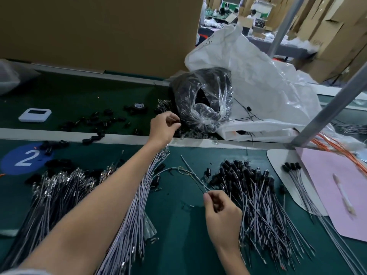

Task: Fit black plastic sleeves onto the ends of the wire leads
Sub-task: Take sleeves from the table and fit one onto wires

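While right hand (220,211) pinches a wire lead (193,173), left hand (163,124), curled, hold unclear, lies beyond the rail (123,136).

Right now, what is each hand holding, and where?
The right hand pinches a wire near its nearer end. The left hand curls its fingers beside the sleeve bag; whether it holds anything cannot be told.
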